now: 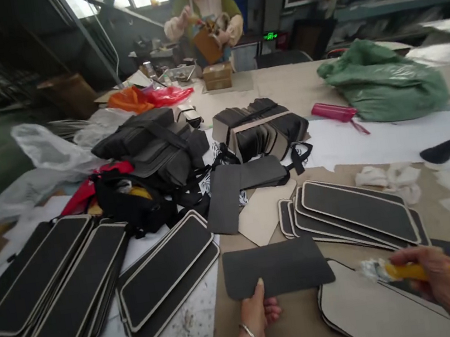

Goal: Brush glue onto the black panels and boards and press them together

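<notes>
My left hand (257, 311) grips the lower edge of a plain dark rectangular panel (280, 267), thumb on top and fingers curled beneath. My right hand (440, 277), at the lower right, is closed round the yellow handle of a brush (418, 270). Its whitish, glue-coated head points left, over a beige panel (375, 301) that lies just right of the dark panel. Dark panels with pale borders (358, 210) are fanned out behind the beige one. More bordered panels (168, 270) lie left of my left hand.
Further stacks of bordered panels (78, 292) fill the left side. Dark bundles (260, 123), a black strap bag (129, 205), a green sack (389, 82) and a pink pouch (332, 111) lie farther back. Across the table stands a person (206, 19) holding a brown piece.
</notes>
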Available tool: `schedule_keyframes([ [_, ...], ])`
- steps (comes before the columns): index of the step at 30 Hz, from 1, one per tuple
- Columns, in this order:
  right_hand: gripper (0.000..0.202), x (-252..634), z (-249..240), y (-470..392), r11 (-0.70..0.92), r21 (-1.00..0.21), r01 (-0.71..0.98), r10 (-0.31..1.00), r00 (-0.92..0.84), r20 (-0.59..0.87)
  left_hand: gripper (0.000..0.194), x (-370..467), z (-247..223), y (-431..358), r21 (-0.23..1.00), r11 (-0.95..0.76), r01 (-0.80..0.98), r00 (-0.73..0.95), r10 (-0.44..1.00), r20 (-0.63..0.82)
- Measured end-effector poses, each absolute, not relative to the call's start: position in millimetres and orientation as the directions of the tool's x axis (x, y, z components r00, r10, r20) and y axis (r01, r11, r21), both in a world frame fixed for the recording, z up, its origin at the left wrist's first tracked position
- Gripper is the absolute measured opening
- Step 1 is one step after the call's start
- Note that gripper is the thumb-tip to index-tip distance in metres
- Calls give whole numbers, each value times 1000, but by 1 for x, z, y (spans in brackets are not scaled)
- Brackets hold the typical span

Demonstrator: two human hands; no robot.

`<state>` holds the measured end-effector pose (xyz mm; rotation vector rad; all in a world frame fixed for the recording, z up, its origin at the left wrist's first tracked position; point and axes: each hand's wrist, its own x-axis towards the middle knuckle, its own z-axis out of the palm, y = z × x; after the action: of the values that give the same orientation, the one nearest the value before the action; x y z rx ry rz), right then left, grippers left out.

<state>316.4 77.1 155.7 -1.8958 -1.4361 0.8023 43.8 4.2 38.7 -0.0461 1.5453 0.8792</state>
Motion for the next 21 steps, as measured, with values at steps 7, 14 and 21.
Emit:
schedule_keyframes([
  [7,56,203,134,78,-322,-839,438,945,104,-309,31,-3,53,-20,628,742,-233,-134,615,-777],
  [14,54,154,111,65,-375,-854,360,926,102,-363,51,-55,31,-30,570,-60,819,158,980,-123],
  [21,50,101,97,49,-375,-867,327,926,90,-367,55,-77,4,-42,451,-237,861,332,932,-145],
])
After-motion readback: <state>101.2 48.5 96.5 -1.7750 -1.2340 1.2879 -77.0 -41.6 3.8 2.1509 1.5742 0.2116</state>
